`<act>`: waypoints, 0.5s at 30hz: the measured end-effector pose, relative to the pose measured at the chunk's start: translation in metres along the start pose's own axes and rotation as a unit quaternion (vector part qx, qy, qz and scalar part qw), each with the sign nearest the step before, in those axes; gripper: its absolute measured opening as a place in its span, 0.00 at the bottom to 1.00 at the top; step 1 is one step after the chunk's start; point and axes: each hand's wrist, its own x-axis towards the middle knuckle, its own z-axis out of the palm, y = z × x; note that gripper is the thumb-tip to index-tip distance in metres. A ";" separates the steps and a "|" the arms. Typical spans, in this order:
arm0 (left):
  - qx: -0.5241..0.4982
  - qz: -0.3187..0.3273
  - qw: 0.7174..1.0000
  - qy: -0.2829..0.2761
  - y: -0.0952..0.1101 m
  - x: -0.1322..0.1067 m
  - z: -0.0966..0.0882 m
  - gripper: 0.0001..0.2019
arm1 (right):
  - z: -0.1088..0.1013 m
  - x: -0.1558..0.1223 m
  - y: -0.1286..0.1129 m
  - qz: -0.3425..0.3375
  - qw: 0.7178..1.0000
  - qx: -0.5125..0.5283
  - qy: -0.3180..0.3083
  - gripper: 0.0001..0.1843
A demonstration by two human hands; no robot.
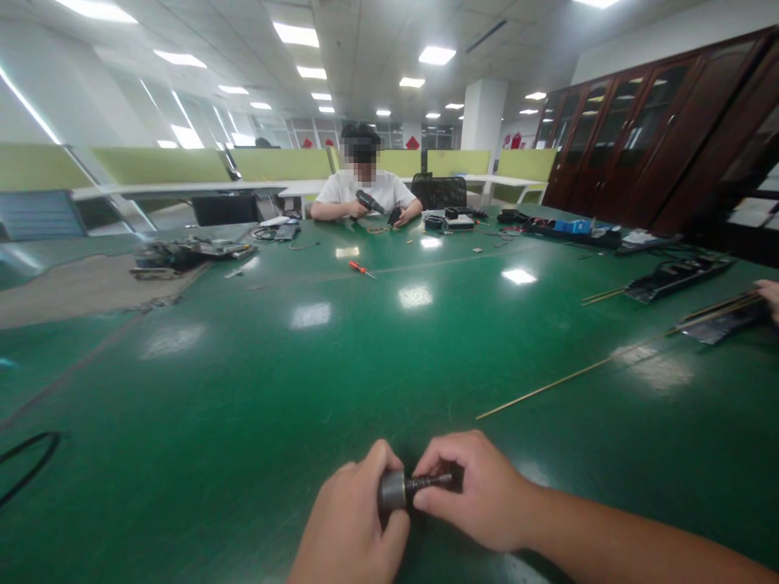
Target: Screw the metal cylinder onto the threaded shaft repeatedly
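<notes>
Low in the head view, my left hand [356, 519] is wrapped round a short grey metal cylinder [393, 491], whose far end is hidden in my palm. A dark, ribbed shaft [426, 482] sticks out of the cylinder towards the right. My right hand [480, 487] closes on this shaft, thumb and forefinger curled about it near the cylinder's face. I cannot tell whether the ribs are a thread or a coiled spring. Both hands are just above the green tabletop [256, 422].
Across the table a person [365, 182] holds a power drill [368, 201]. An orange screwdriver [360, 268] lies mid-table. A long thin rod [565, 377] reaches in from the right, near another person's hand [770, 298]. Circuit boards [182, 255] lie at left, a black cable [36, 442] nearer.
</notes>
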 end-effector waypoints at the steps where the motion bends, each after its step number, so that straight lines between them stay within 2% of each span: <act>1: -0.001 0.001 1.000 0.001 0.002 0.000 -0.001 0.11 | 0.000 0.000 0.000 0.001 1.000 0.002 -0.001 0.03; 5: -0.002 -0.002 1.000 0.003 0.005 0.000 -0.004 0.10 | 0.000 -0.001 0.000 0.002 1.000 0.006 0.001 0.04; 8: 0.039 -0.014 0.999 -0.003 0.005 0.001 -0.003 0.11 | 0.000 -0.002 0.000 -0.002 1.000 0.005 -0.001 0.04; 15: 0.118 -0.005 0.992 -0.043 0.006 0.004 0.000 0.03 | 0.001 -0.002 0.001 -0.004 1.000 0.009 -0.012 0.03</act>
